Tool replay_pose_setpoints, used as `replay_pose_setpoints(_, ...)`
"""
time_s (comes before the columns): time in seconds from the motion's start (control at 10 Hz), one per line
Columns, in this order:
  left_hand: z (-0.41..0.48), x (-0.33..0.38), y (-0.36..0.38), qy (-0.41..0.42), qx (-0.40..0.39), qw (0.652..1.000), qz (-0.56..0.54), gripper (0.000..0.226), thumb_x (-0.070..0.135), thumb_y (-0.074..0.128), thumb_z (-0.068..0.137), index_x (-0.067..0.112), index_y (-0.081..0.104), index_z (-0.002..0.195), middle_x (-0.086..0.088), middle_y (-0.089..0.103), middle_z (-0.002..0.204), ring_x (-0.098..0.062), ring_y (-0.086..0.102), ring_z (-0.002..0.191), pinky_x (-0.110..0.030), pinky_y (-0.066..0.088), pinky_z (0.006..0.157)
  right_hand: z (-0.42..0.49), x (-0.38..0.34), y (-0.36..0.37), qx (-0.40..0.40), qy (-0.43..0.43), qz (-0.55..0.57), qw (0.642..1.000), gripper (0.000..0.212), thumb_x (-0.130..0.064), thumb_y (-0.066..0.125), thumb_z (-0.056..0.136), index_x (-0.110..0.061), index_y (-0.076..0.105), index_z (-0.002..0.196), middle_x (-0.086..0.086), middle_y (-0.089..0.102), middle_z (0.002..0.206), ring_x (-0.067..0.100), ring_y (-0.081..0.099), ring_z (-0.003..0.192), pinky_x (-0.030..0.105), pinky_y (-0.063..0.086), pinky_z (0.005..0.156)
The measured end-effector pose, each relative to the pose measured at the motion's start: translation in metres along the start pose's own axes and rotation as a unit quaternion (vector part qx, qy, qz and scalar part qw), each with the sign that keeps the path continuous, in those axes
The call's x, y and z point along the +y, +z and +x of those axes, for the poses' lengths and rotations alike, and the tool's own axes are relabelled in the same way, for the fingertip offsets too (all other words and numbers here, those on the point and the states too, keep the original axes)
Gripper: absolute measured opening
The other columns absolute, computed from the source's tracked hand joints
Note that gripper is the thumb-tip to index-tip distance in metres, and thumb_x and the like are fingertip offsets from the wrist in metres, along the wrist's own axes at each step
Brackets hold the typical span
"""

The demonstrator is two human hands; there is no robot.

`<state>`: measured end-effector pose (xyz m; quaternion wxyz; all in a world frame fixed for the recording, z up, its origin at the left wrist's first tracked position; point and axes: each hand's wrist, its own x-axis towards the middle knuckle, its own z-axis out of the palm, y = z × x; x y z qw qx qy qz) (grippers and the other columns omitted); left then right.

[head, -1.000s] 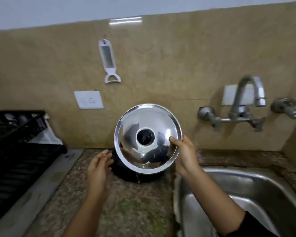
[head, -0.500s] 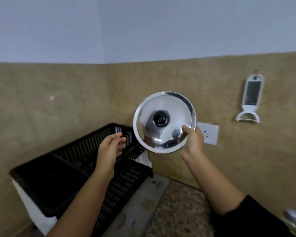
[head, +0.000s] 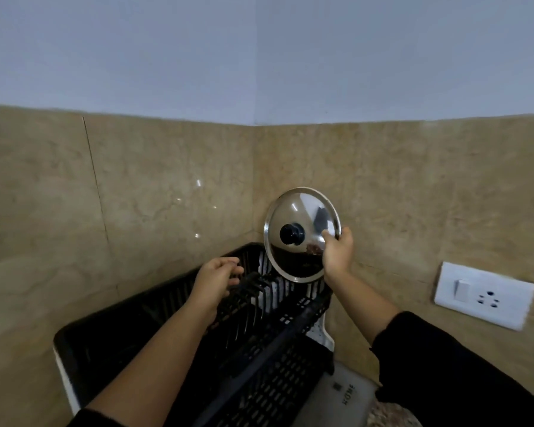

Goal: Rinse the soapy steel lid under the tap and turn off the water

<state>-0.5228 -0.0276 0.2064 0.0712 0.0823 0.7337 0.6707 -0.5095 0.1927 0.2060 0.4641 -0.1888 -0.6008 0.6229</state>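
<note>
My right hand (head: 338, 252) grips the right rim of a round steel lid (head: 301, 220) with a black knob. The lid stands nearly upright, its knob side facing me, over the far end of a black dish rack (head: 154, 322) in the wall corner. My left hand (head: 217, 277) hovers over the rack's slots, fingers loosely curled and holding nothing. The tap and sink are out of view.
Tan tiled walls meet in a corner behind the rack. A white switch and socket plate (head: 483, 294) is on the right wall. A white speckled object (head: 319, 329) stands between rack and wall. A grey mat (head: 336, 396) lies on the counter by the rack.
The view swung left from the sink and tap to the dish rack corner. My right hand carried the lid over the rack's far end, and my left hand moved above the rack.
</note>
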Motion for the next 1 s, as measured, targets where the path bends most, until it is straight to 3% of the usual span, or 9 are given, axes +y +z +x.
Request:
replay_pose_setpoints(0.2, 0.010, -0.017, -0.002, -0.006, 0.000, 1.000, -0.006, 0.022, 0.024, 0.045, 0.096, 0.021, 0.062, 0.108, 0.002, 0.068, 0.101, -0.016, 0.062, 0.090, -0.027, 0.044, 0.074, 0.025, 0.024, 0.017, -0.047, 0.028, -0.016, 0.998, 0.009, -0.003, 0.055, 0.088, -0.011, 0.058, 0.088, 0.005, 0.060, 0.078, 0.020, 0.057, 0.070, 0.035, 0.049, 0.065)
replay_pose_setpoints(0.3, 0.014, -0.020, -0.002, -0.012, -0.002, 1.000, -0.016, 0.021, 0.023, 0.045, 0.096, 0.022, 0.063, 0.107, 0.003, 0.069, 0.100, -0.017, 0.063, 0.092, -0.029, 0.045, 0.077, 0.030, 0.035, 0.019, -0.061, 0.061, -0.018, 0.996, 0.019, -0.001, 0.055, 0.087, -0.017, 0.055, 0.077, 0.002, 0.055, 0.070, 0.016, 0.051, 0.061, 0.031, 0.043, 0.057)
replay_pose_setpoints(0.4, 0.015, -0.022, -0.001, -0.007, -0.004, 1.000, -0.007, 0.021, 0.023, 0.045, 0.096, 0.023, 0.063, 0.107, 0.003, 0.069, 0.101, -0.018, 0.064, 0.095, -0.033, 0.047, 0.085, 0.031, 0.048, 0.019, -0.071, 0.081, -0.019, 0.994, 0.015, -0.001, 0.055, 0.087, -0.011, 0.055, 0.076, 0.007, 0.056, 0.071, 0.019, 0.050, 0.062, 0.029, 0.041, 0.058)
replay_pose_setpoints(0.5, 0.015, -0.024, 0.002, 0.000, -0.010, 1.000, -0.007, 0.019, 0.022, 0.046, 0.095, 0.022, 0.063, 0.105, 0.003, 0.068, 0.101, -0.018, 0.063, 0.093, -0.031, 0.046, 0.081, 0.028, 0.056, 0.018, -0.078, 0.087, -0.023, 0.993, 0.009, -0.001, 0.054, 0.088, -0.007, 0.054, 0.081, 0.010, 0.052, 0.073, 0.021, 0.047, 0.064, 0.030, 0.039, 0.060)
replay_pose_setpoints(0.6, 0.017, -0.026, 0.004, 0.003, -0.016, 1.000, -0.007, 0.018, 0.023, 0.047, 0.095, 0.024, 0.062, 0.103, 0.003, 0.068, 0.101, -0.017, 0.062, 0.091, -0.029, 0.046, 0.077, 0.028, 0.056, 0.016, -0.079, 0.104, -0.022, 0.991, 0.017, -0.001, 0.053, 0.088, -0.012, 0.048, 0.077, 0.007, 0.046, 0.068, 0.017, 0.041, 0.057, 0.031, 0.035, 0.055)
replay_pose_setpoints(0.7, 0.018, -0.028, 0.005, 0.001, -0.017, 1.000, -0.004, 0.018, 0.023, 0.046, 0.095, 0.023, 0.062, 0.104, 0.003, 0.067, 0.102, -0.016, 0.062, 0.091, -0.028, 0.045, 0.075, 0.029, 0.053, 0.013, -0.100, 0.121, -0.042, 0.987, 0.005, -0.005, 0.051, 0.091, -0.009, 0.050, 0.089, 0.005, 0.046, 0.070, 0.015, 0.039, 0.056, 0.028, 0.033, 0.052)
replay_pose_setpoints(0.9, 0.013, -0.017, 0.005, 0.015, -0.018, 1.000, -0.008, 0.020, 0.022, 0.046, 0.095, 0.022, 0.062, 0.108, 0.003, 0.067, 0.102, -0.016, 0.061, 0.091, -0.027, 0.044, 0.072, 0.024, 0.038, -0.001, -0.133, 0.115, -0.082, 0.981, 0.009, -0.009, 0.057, 0.091, -0.005, 0.056, 0.099, 0.002, 0.057, 0.076, 0.013, 0.052, 0.063, 0.023, 0.041, 0.052)
replay_pose_setpoints(1.0, 0.011, -0.008, 0.003, 0.026, -0.012, 1.000, -0.011, 0.022, 0.021, 0.046, 0.095, 0.020, 0.061, 0.110, 0.003, 0.066, 0.099, -0.015, 0.060, 0.087, -0.027, 0.043, 0.070, 0.028, 0.031, -0.008, -0.136, 0.082, -0.109, 0.981, 0.018, -0.005, 0.058, 0.087, -0.005, 0.060, 0.105, 0.006, 0.062, 0.082, 0.017, 0.058, 0.068, 0.027, 0.047, 0.058)
